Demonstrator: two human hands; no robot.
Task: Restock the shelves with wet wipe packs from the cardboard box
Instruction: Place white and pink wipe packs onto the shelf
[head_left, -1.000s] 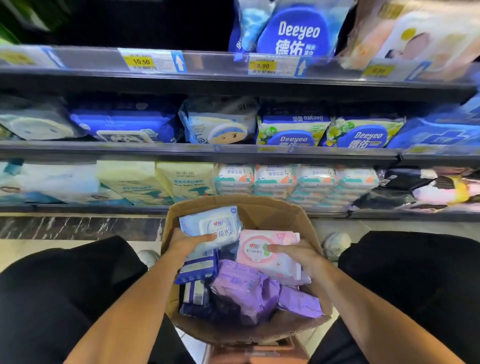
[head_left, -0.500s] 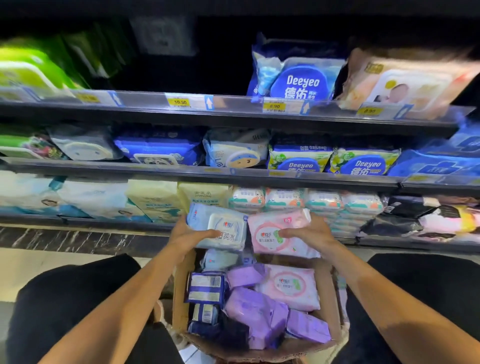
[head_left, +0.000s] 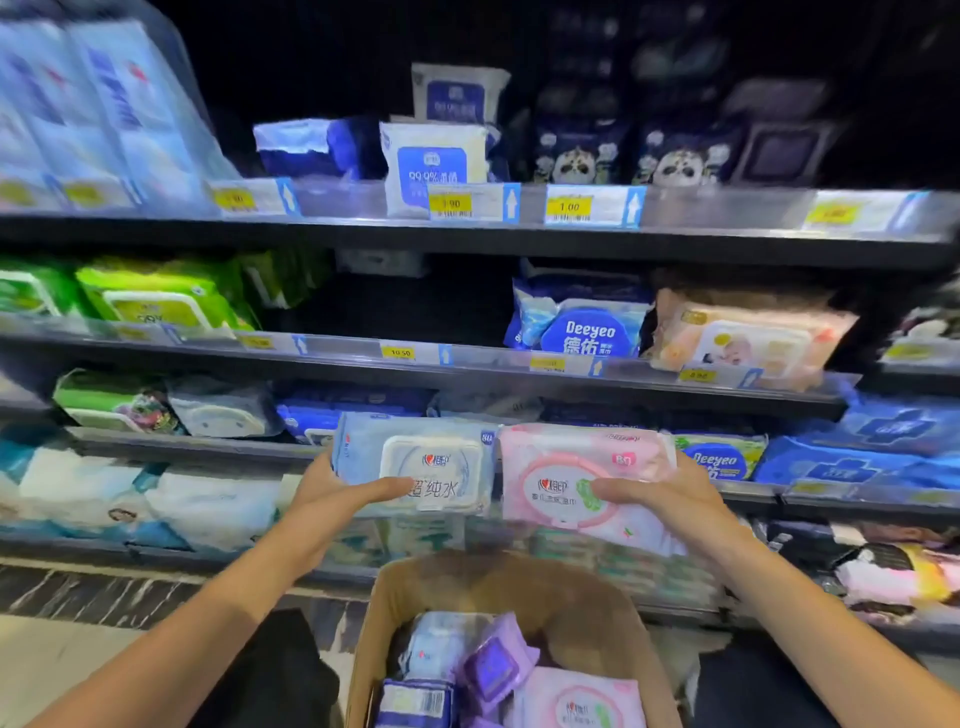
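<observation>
**Two packs held up at the shelving, one in each hand**

In front of the shelving, above the open cardboard box (head_left: 498, 592), the person holds two wet wipe packs side by side, their inner edges touching or nearly so. The left hand (head_left: 332, 493) grips the blue pack (head_left: 415, 462) at its left end, thumb laid across the front below the white lid, the other fingers hidden behind. The right hand (head_left: 660, 499) grips the pink pack (head_left: 576, 478) at its right end, thumb across the front, the remaining fingers behind the pack and out of sight. Both packs face the viewer, level with the third shelf rail from the top.

Behind the two packs, the row on that shelf is partly covered; a green and blue Deeyeo pack (head_left: 719, 460) shows just right of the pink one. On the shelf above stand one blue Deeyeo pack (head_left: 587, 327) and one peach baby-print pack (head_left: 748, 338), with a dark gap to their left, then green packs (head_left: 150, 301). The top visible shelf carries a white pack (head_left: 434, 166) and two dark panda-print packs (head_left: 576, 156). Yellow price labels (head_left: 569, 207) run along the rails; several are blurred.

Inside the box, visible stock counts as: one pale blue pack, one purple pack (head_left: 496, 665), one pink pack (head_left: 582, 701), one dark blue barcoded pack (head_left: 415, 704). Anything deeper cannot be told.
</observation>
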